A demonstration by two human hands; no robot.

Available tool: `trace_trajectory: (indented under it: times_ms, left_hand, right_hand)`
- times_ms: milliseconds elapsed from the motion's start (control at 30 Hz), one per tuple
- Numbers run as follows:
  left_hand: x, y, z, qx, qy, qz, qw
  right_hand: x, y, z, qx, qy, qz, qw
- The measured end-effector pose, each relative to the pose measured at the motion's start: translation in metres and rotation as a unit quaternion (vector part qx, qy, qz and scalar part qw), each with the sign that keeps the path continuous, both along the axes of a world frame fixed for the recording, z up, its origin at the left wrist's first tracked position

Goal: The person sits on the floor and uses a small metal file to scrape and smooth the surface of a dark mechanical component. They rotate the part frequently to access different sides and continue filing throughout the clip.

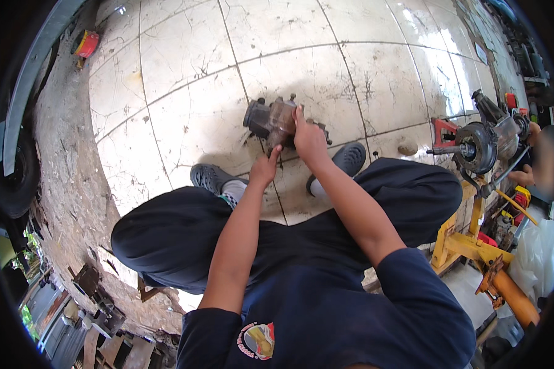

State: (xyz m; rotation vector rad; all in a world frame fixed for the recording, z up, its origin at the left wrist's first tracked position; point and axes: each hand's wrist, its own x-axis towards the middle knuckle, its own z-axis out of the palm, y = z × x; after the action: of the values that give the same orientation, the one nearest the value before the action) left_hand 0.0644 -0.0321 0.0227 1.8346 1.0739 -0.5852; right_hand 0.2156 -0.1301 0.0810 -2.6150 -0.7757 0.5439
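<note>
A greasy brown cast-metal machine part (281,117) rests on the tiled floor between my feet. It has a dark round end at its left and small studs on its upper edge. My right hand (309,140) grips its right side, with the index finger laid along the top. At the near lower edge my left hand (266,167) holds the part, thumb upward. The other fingers of my left hand are partly hidden. A smaller dark piece (326,132) shows just right of my right hand; I cannot tell whether it is joined to the part.
Cracked white tiles (184,117) lie around. At the right, an axle assembly with a round drum (476,147) sits by a red stand (444,132) and a yellow frame (452,243); another person's arm (523,175) is beside it. A red tin (87,44) stands far left.
</note>
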Motion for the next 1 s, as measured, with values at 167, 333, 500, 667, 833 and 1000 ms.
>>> trace_trajectory:
  times_ms: [167,333,500,667,833,1000]
  left_hand:
    - [0.002,0.000,0.005,0.011,-0.007,0.002,1.000]
    - [0.005,-0.004,0.003,-0.018,0.004,-0.008,1.000]
    - [0.004,-0.001,-0.004,0.032,-0.036,0.018,0.999]
    - [-0.004,-0.005,-0.009,0.008,-0.022,0.003,1.000]
    - [0.006,0.000,-0.011,0.019,-0.044,0.021,0.999]
    - [0.004,0.001,-0.001,-0.016,0.012,-0.006,1.000]
  right_hand:
    - [-0.054,-0.027,-0.022,0.118,-0.014,-0.010,0.993]
    - [-0.015,0.000,-0.011,0.068,-0.037,-0.050,0.996]
    - [-0.022,-0.011,-0.005,0.008,0.003,-0.006,1.000]
    - [-0.023,-0.014,-0.002,-0.035,0.007,0.000,0.999]
    - [-0.001,-0.002,-0.001,-0.030,-0.040,-0.027,0.998]
    - [-0.020,-0.030,-0.010,0.018,0.035,0.030,0.999]
